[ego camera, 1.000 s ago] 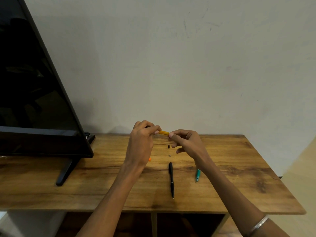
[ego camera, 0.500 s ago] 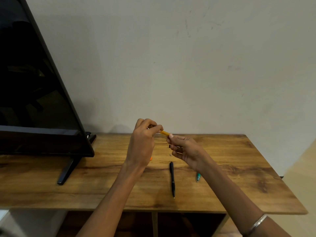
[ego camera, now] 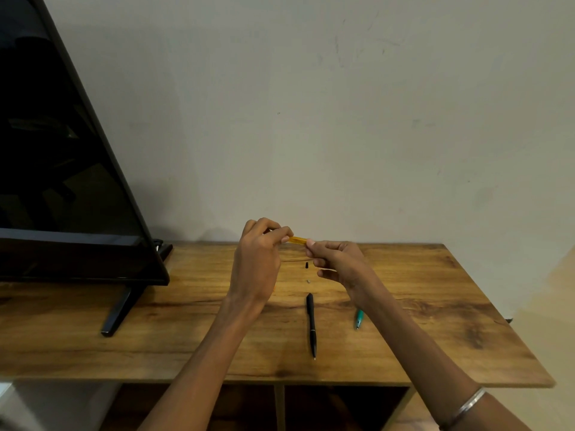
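A thin orange-yellow pen barrel [ego camera: 297, 240] is held above the wooden table [ego camera: 420, 306], near its back edge. My left hand [ego camera: 258, 259] pinches its left end between thumb and forefinger. My right hand [ego camera: 337, 259] pinches its right end, fingers curled. Only a short stretch of the barrel shows between the two hands. Below them on the table lie a small black piece [ego camera: 306, 265] and a tiny grey piece [ego camera: 308, 281].
A black pen [ego camera: 311, 325] lies lengthwise in the middle of the table. A teal pen [ego camera: 359, 318] pokes out beside my right forearm. A large black monitor [ego camera: 62, 181] on a stand fills the table's left side. A wall rises behind.
My right hand has risen a little and the barrel has levelled out between the hands. The pens on the table have not moved.
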